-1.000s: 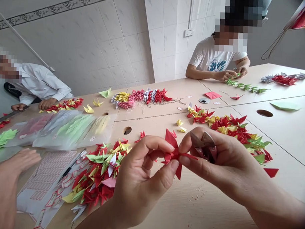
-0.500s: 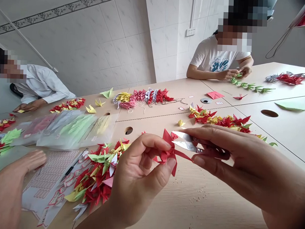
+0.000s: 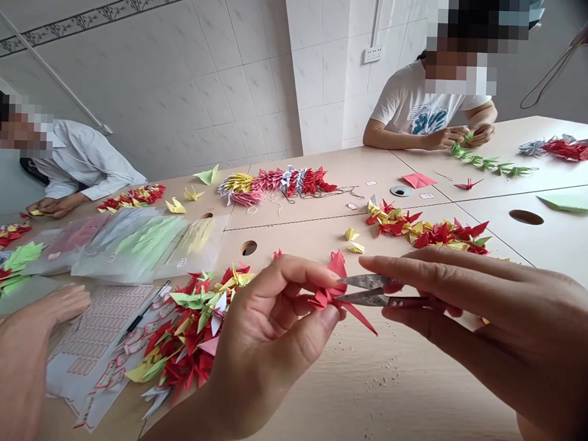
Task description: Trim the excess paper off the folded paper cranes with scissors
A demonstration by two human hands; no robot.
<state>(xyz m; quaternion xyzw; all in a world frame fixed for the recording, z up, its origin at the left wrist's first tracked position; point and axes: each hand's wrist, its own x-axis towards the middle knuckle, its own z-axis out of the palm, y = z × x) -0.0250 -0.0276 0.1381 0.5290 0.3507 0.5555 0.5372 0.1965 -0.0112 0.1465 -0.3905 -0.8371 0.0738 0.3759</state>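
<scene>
Between thumb and fingertips my left hand (image 3: 275,335) pinches a red paper crane (image 3: 338,266) above the table. My right hand (image 3: 484,304) grips a small pair of thread snips (image 3: 369,289) with reddish handles, their blades pointing left. The blade tips meet the middle of the crane and look a little apart; whether paper lies between them I cannot tell. A pointed red strip of the crane sticks out down and to the right, below the blades. To the left of my left hand lies a heap of folded cranes (image 3: 193,333) in red, yellow, green and white.
Clear bags of coloured paper (image 3: 129,247), a label sheet (image 3: 102,329) and a black pen (image 3: 143,312) lie left. Strings of cranes (image 3: 276,184) cross the table (image 3: 345,402). Another person's arm (image 3: 19,352) rests at left; two co-workers sit across, one holding a green crane string (image 3: 484,159).
The snips have turned and moved in, so their tips now touch the crane's middle. My right thumb has left the crane's pointed strip, which now hangs lower. The view has shifted slightly.
</scene>
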